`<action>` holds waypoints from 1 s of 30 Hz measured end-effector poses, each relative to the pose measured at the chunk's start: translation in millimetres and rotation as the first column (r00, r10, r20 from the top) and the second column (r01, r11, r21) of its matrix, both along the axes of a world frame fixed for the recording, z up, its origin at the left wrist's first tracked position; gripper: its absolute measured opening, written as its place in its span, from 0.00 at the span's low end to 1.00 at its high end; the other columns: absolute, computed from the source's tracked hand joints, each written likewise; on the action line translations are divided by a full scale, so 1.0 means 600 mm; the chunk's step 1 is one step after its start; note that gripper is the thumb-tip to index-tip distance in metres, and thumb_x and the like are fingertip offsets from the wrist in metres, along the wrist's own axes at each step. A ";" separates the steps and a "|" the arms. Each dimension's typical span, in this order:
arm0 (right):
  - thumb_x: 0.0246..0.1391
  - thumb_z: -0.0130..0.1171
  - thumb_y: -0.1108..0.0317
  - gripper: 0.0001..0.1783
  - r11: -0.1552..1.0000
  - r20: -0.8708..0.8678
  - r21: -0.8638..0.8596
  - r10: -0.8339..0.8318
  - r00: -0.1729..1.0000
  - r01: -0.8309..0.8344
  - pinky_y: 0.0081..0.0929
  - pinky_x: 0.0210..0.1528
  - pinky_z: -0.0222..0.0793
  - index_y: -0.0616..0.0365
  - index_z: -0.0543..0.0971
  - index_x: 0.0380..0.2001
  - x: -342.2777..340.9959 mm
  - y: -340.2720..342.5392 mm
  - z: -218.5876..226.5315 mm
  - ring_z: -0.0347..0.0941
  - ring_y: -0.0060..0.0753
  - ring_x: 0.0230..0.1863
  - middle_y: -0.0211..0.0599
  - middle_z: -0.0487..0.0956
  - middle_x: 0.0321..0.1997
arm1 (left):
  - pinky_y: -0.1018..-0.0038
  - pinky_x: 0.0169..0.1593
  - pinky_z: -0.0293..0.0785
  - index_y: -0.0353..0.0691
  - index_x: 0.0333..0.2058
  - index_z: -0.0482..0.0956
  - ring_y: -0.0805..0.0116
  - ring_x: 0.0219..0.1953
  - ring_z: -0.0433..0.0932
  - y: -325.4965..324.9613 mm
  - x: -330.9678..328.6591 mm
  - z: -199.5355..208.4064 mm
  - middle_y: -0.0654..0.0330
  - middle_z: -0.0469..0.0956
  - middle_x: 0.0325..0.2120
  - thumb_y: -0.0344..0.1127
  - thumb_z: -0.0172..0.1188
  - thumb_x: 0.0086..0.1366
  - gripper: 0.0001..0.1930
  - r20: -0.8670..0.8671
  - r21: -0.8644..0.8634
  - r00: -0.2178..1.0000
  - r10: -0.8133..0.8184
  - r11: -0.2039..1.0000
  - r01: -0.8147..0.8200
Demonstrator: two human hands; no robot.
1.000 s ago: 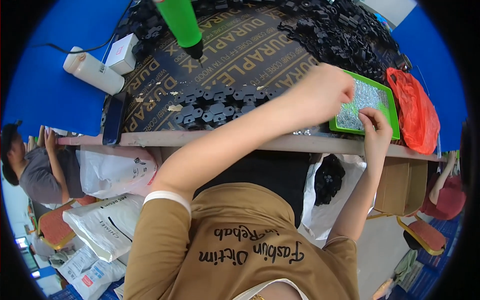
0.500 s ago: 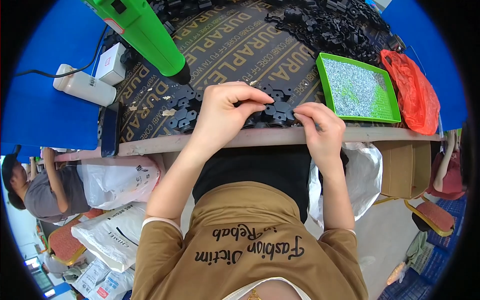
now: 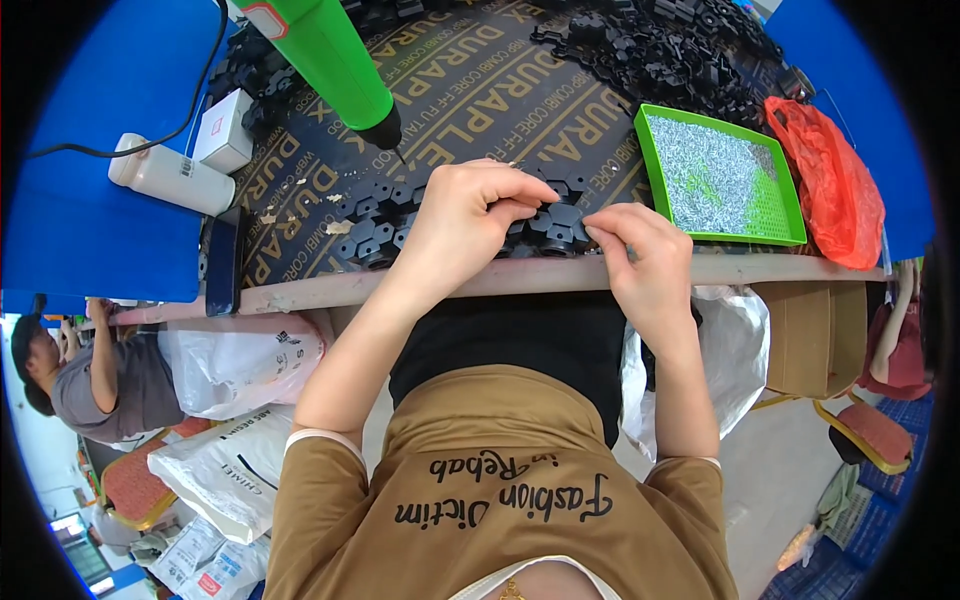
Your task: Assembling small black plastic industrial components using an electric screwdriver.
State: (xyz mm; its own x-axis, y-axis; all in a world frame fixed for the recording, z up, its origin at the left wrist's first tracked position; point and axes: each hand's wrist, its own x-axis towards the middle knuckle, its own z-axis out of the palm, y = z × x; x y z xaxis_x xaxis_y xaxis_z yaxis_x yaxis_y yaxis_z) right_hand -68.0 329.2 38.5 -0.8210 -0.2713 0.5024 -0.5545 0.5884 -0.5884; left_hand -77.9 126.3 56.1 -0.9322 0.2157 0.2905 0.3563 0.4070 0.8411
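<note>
A black plastic part (image 3: pixel 560 224) with hexagonal plates and small holes sits near the table's front edge, between my two hands. My left hand (image 3: pixel 478 215) is at its upper left, thumb and forefinger pinched together. On its right side my right hand (image 3: pixel 643 245) also pinches, fingertips close to the part's edge. Anything between the fingertips is too small to make out. Left of my left hand, more black parts of the same kind (image 3: pixel 372 232) stand along the edge. Above them hangs a green electric screwdriver (image 3: pixel 345 70), its bit pointing down, touched by neither hand.
A green tray (image 3: pixel 648 165) of small silvery metal pieces lies at right, beside a red plastic bag (image 3: pixel 830 190). Black parts are heaped (image 3: pixel 680 60) at the back. A white bottle (image 3: pixel 170 175), a small box (image 3: pixel 222 132) and a phone (image 3: pixel 224 262) stand left. A person (image 3: pixel 115 375) sits left.
The hanging screwdriver has swung slightly right. My left hand has shifted a little right along the black part; my right hand stays nearly in place.
</note>
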 end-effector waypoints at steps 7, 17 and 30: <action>0.44 0.63 0.76 0.07 0.997 -0.145 0.069 0.040 0.989 -0.030 0.31 0.35 0.72 0.60 0.81 0.31 0.013 0.005 -0.012 0.77 0.40 0.34 0.37 0.80 0.34 | 0.74 0.36 0.76 0.37 0.37 0.83 0.65 0.31 0.79 0.004 0.005 -0.004 0.55 0.81 0.27 0.18 0.58 0.52 0.14 -0.122 -0.156 0.992 -0.024 0.988 0.004; 0.42 0.65 0.75 0.11 0.999 -0.200 0.012 0.032 0.979 -0.030 0.32 0.38 0.72 0.60 0.80 0.33 0.016 0.006 -0.029 0.76 0.41 0.36 0.38 0.80 0.36 | 0.68 0.39 0.75 0.39 0.40 0.81 0.61 0.36 0.78 0.002 0.029 -0.007 0.57 0.81 0.31 0.21 0.59 0.51 0.16 -0.425 -0.470 0.883 -0.200 0.882 -0.026; 0.47 0.61 0.71 0.11 0.853 0.009 0.409 -0.359 0.933 0.324 0.37 0.42 0.68 0.64 0.81 0.36 -0.054 0.164 0.033 0.75 0.50 0.38 0.49 0.79 0.34 | 0.68 0.43 0.71 0.38 0.30 0.79 0.61 0.37 0.76 0.144 -0.031 0.047 0.59 0.78 0.27 0.29 0.59 0.46 0.09 -0.475 -0.583 0.813 -0.336 0.813 -0.005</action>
